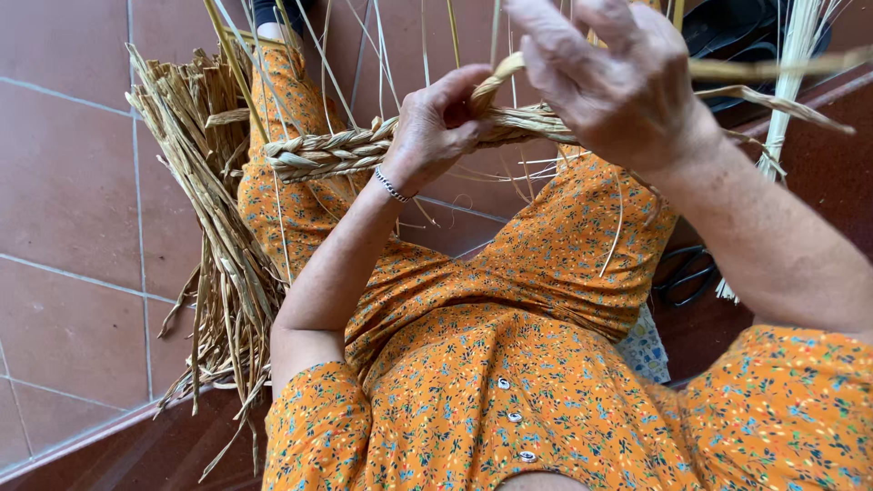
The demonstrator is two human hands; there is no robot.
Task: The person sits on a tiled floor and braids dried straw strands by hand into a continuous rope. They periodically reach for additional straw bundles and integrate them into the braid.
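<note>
Gripping the braid (346,150), the left hand (436,127) pinches it above the lap; it runs level, finished end pointing left. The right hand (618,82) clasps a loose strand (773,68) at its working end.

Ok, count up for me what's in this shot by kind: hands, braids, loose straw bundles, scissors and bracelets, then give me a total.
Hands: 2, left hand and right hand
Straw braid: 1
Loose straw bundle: 1
Scissors: 1
Bracelet: 1
Total: 6
</note>
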